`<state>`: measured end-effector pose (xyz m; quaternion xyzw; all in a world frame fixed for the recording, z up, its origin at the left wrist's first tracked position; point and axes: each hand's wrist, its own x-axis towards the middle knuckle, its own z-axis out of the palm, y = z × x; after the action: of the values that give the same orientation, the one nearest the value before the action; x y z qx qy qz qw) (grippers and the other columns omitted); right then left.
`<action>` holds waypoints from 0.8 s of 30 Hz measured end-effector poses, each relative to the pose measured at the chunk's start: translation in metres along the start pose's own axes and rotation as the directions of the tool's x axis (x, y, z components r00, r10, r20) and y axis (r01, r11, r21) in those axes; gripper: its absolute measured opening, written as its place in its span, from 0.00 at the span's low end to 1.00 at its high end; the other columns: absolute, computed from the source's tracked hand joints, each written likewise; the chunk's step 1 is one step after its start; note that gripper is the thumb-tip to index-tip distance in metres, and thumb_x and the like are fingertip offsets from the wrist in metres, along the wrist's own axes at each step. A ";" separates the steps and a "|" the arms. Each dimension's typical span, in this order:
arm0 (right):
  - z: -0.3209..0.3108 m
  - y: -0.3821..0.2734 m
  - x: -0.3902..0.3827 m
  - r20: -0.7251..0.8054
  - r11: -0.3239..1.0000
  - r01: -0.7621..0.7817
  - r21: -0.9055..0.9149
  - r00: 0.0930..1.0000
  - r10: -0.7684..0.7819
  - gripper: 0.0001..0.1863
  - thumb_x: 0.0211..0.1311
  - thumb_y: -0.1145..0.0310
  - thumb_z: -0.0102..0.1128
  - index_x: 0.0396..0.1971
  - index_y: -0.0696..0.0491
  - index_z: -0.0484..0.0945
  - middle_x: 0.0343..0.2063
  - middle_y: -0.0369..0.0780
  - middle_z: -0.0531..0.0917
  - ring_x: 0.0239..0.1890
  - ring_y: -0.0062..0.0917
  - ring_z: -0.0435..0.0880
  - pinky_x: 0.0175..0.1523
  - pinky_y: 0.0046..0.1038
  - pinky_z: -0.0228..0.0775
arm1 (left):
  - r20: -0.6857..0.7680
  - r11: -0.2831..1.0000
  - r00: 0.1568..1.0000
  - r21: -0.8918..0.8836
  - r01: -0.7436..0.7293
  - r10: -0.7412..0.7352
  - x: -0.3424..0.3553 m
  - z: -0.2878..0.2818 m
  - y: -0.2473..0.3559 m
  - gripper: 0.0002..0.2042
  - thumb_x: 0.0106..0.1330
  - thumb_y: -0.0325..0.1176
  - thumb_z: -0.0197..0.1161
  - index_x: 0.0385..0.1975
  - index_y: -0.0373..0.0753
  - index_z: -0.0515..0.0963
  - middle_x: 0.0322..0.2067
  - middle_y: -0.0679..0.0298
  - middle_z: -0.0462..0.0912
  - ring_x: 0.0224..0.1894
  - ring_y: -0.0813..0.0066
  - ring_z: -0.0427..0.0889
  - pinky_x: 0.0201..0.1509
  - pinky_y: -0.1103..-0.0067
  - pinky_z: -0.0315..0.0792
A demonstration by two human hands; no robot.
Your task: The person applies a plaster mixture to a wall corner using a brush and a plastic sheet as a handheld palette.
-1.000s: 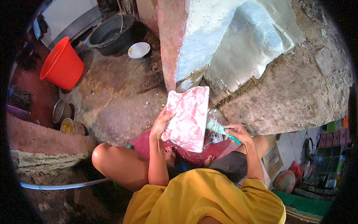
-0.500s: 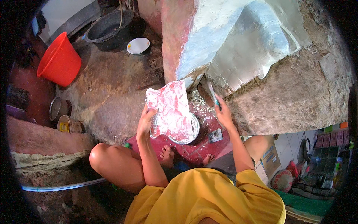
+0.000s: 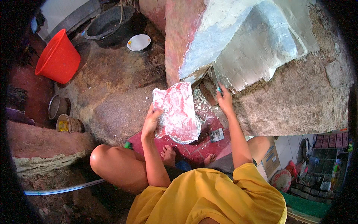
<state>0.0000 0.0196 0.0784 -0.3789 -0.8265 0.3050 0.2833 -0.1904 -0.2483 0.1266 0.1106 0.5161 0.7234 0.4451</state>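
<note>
Up goes the right hand (image 3: 225, 100), now pressing a thin-bladed tool with a teal handle (image 3: 217, 85) against the grey-plastered wall (image 3: 261, 48), fingers closed around it. Left hand (image 3: 152, 123) grips the edge of the flat board smeared with pink-white plaster (image 3: 175, 108), held tilted above a round metal bowl (image 3: 186, 136). Farther left on the ground stand a red plastic bucket (image 3: 57, 56) and a small white dish (image 3: 138, 42).

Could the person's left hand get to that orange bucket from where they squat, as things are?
Probably not. The left hand grips the putty-smeared board, so it is occupied, and the orange bucket stands far off to the left across bare ground. Nothing blocks the path, but it looks beyond a squatting arm's stretch.
</note>
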 end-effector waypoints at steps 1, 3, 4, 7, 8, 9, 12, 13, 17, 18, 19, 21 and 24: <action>0.000 0.000 0.003 0.004 1.000 -0.002 0.007 1.000 0.002 0.21 0.57 0.71 0.47 0.53 0.54 0.66 0.47 0.46 0.74 0.44 0.31 0.74 0.49 0.26 0.63 | 0.000 1.000 1.000 0.002 0.000 0.000 0.000 0.001 0.001 0.26 0.56 0.26 0.51 0.56 0.34 0.58 0.47 0.61 0.71 0.45 0.75 0.71 0.50 0.80 0.64; -0.001 0.001 0.007 0.007 1.000 -0.009 0.008 1.000 0.009 0.21 0.57 0.71 0.47 0.53 0.54 0.66 0.44 0.45 0.75 0.38 0.27 0.75 0.44 0.25 0.65 | -0.021 1.000 1.000 0.022 0.006 -0.006 -0.001 0.003 0.003 0.26 0.55 0.26 0.51 0.57 0.34 0.58 0.47 0.61 0.71 0.45 0.74 0.71 0.51 0.79 0.64; 0.000 0.006 0.009 0.002 1.000 -0.014 0.000 1.000 0.014 0.21 0.57 0.71 0.48 0.53 0.54 0.67 0.42 0.44 0.76 0.35 0.24 0.74 0.42 0.24 0.66 | -0.028 0.999 1.000 0.032 0.010 -0.009 -0.001 0.004 0.004 0.26 0.55 0.26 0.51 0.57 0.34 0.58 0.47 0.61 0.71 0.45 0.74 0.71 0.51 0.79 0.63; 0.003 0.022 0.016 -0.006 0.998 -0.064 0.009 0.998 0.064 0.20 0.57 0.71 0.49 0.52 0.53 0.67 0.34 0.39 0.77 0.28 0.18 0.72 0.36 0.20 0.66 | -0.011 0.999 1.000 0.037 0.016 -0.016 0.001 0.005 0.003 0.26 0.55 0.26 0.51 0.57 0.33 0.58 0.47 0.61 0.71 0.46 0.74 0.71 0.51 0.79 0.63; 0.002 0.029 0.016 -0.011 0.994 -0.105 0.033 0.994 0.106 0.20 0.57 0.71 0.50 0.51 0.53 0.68 0.34 0.40 0.77 0.30 0.20 0.73 0.37 0.21 0.66 | -0.010 0.999 1.000 0.042 0.023 -0.023 0.001 0.006 0.004 0.26 0.55 0.26 0.51 0.57 0.33 0.58 0.47 0.61 0.71 0.46 0.74 0.71 0.51 0.79 0.63; 0.001 0.036 0.017 -0.018 0.988 -0.147 0.056 0.989 0.148 0.20 0.56 0.70 0.50 0.51 0.54 0.69 0.34 0.41 0.77 0.31 0.22 0.73 0.38 0.23 0.65 | -0.009 0.998 1.000 0.046 0.030 -0.030 0.001 0.007 0.005 0.26 0.55 0.26 0.51 0.57 0.33 0.58 0.47 0.61 0.71 0.46 0.74 0.71 0.51 0.79 0.63; 0.002 0.041 0.013 -0.070 0.964 -0.221 0.150 0.970 0.233 0.19 0.53 0.69 0.53 0.47 0.55 0.71 0.37 0.48 0.78 0.39 0.34 0.78 0.45 0.29 0.66 | -0.005 0.999 1.000 0.044 0.027 -0.027 0.000 0.006 0.005 0.27 0.54 0.26 0.51 0.57 0.33 0.58 0.47 0.61 0.71 0.46 0.74 0.71 0.51 0.79 0.63; 0.003 0.039 0.010 -0.117 0.972 -0.176 0.157 0.974 0.195 0.19 0.53 0.69 0.53 0.47 0.55 0.72 0.34 0.47 0.79 0.36 0.32 0.79 0.43 0.29 0.67 | -0.003 0.999 1.000 0.039 0.021 -0.021 -0.001 0.006 0.005 0.27 0.54 0.26 0.51 0.57 0.33 0.58 0.46 0.61 0.71 0.45 0.74 0.71 0.51 0.79 0.63; -0.008 0.014 -0.006 -0.073 0.936 -0.275 0.220 0.952 0.297 0.18 0.54 0.71 0.53 0.46 0.54 0.72 0.26 0.39 0.79 0.24 0.21 0.76 0.34 0.24 0.67 | -0.027 0.999 0.999 0.024 0.029 -0.028 -0.004 0.004 0.006 0.26 0.55 0.26 0.50 0.57 0.33 0.58 0.46 0.61 0.71 0.44 0.74 0.72 0.50 0.80 0.64; -0.011 0.010 -0.011 -0.068 0.936 -0.263 0.236 0.956 0.286 0.18 0.55 0.72 0.52 0.48 0.54 0.71 0.27 0.37 0.78 0.24 0.19 0.73 0.33 0.21 0.66 | -0.034 0.999 0.999 0.027 0.033 -0.032 -0.005 0.003 0.006 0.26 0.55 0.26 0.50 0.57 0.33 0.58 0.46 0.61 0.71 0.44 0.75 0.72 0.49 0.80 0.64; -0.016 0.011 -0.015 -0.070 0.935 -0.250 0.250 0.959 0.275 0.18 0.56 0.74 0.51 0.49 0.54 0.70 0.28 0.35 0.77 0.24 0.16 0.70 0.31 0.19 0.64 | -0.033 0.999 0.999 0.029 0.036 -0.035 -0.004 0.005 0.007 0.26 0.55 0.26 0.50 0.57 0.33 0.58 0.46 0.61 0.72 0.44 0.75 0.72 0.49 0.80 0.65; -0.025 0.012 -0.024 -0.076 0.936 -0.221 0.273 0.965 0.250 0.19 0.57 0.75 0.50 0.50 0.54 0.69 0.30 0.33 0.75 0.24 0.13 0.68 0.30 0.17 0.63 | -0.029 0.999 0.999 0.028 0.046 -0.045 -0.003 0.006 0.007 0.26 0.55 0.26 0.50 0.57 0.33 0.58 0.46 0.61 0.72 0.43 0.75 0.72 0.49 0.80 0.65; -0.040 0.015 -0.040 -0.054 0.926 -0.217 0.311 0.968 0.245 0.19 0.58 0.74 0.50 0.51 0.55 0.69 0.31 0.33 0.75 0.24 0.13 0.69 0.30 0.17 0.63 | -0.011 0.999 0.999 0.016 0.048 -0.048 -0.002 0.007 0.006 0.26 0.55 0.26 0.50 0.57 0.34 0.58 0.45 0.61 0.72 0.43 0.75 0.72 0.48 0.80 0.65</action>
<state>0.0572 0.0073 0.0840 -0.4392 -0.7059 0.4413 0.3375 -0.1874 -0.2456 0.1351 0.0978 0.5270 0.7088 0.4587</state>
